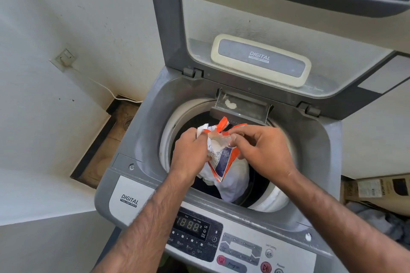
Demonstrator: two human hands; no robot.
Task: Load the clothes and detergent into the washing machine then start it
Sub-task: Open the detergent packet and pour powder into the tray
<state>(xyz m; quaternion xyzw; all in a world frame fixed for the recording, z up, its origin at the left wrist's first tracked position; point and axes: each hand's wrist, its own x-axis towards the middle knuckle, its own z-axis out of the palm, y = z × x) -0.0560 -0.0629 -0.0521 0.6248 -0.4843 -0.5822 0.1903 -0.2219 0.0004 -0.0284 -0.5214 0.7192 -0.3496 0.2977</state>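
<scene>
At centre frame, above the washing machine (142, 139) drum, an orange detergent sachet (221, 155) is being gripped by the left hand (190, 155) and pinched by the right hand (264, 150); clothes (233, 182) are lying below. Detergent step, seemingly; emptying it comes next.

There was the detergent packet (221, 157) over the drum (164, 139), clothes (235, 182) inside; detergent drawer (241, 106) at its rear edge, control panel (221, 241) in front.
</scene>
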